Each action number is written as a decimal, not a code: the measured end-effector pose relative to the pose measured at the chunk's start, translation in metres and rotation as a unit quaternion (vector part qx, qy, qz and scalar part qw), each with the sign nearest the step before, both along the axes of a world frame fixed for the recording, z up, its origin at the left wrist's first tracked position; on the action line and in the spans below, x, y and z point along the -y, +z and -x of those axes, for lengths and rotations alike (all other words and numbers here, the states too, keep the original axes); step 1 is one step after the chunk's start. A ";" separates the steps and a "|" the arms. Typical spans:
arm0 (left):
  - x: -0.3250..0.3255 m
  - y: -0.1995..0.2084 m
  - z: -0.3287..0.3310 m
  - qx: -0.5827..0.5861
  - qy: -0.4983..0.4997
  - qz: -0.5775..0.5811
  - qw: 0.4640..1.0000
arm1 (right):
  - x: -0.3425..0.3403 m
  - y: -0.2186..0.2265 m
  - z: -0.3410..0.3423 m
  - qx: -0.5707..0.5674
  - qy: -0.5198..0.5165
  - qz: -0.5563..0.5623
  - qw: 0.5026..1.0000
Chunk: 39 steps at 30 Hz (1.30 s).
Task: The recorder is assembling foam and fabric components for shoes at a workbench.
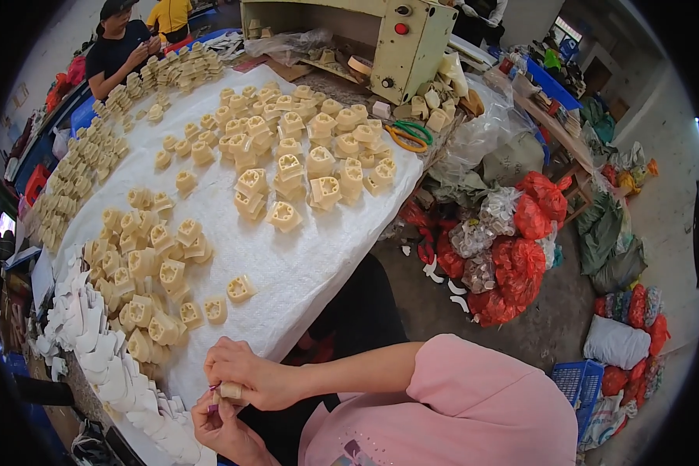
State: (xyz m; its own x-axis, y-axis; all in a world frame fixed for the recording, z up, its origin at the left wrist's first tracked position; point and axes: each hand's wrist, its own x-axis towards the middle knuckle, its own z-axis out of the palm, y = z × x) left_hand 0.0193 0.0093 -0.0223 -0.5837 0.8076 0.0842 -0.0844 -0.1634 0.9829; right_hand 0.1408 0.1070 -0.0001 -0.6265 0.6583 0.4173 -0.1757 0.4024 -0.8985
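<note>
Part (231, 391) inside right-hand (250, 374) grip

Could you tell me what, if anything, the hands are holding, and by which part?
Both hands hold one small cream plastic piece: the right hand pinches its upper side, the left hand supports it from below. The exact finger contact is hidden.

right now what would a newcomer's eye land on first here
Heaps of small cream plastic blocks spread over the white woven sheet covering the table. At the bottom edge, both hands, left hand and right hand, pinch one cream block. Red plastic bags pile on the floor right.
</note>
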 end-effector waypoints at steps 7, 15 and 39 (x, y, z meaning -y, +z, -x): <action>-0.005 0.015 -0.014 -0.072 -0.007 -0.005 0.997 | 0.003 0.004 0.001 -0.004 -0.086 -0.104 0.991; 0.001 0.026 0.003 -0.264 0.014 -0.002 0.964 | -0.011 0.006 -0.010 -0.028 0.057 0.045 0.997; 0.003 0.027 -0.014 0.126 -0.131 -0.023 0.983 | -0.003 0.006 -0.009 0.008 0.118 -0.008 0.993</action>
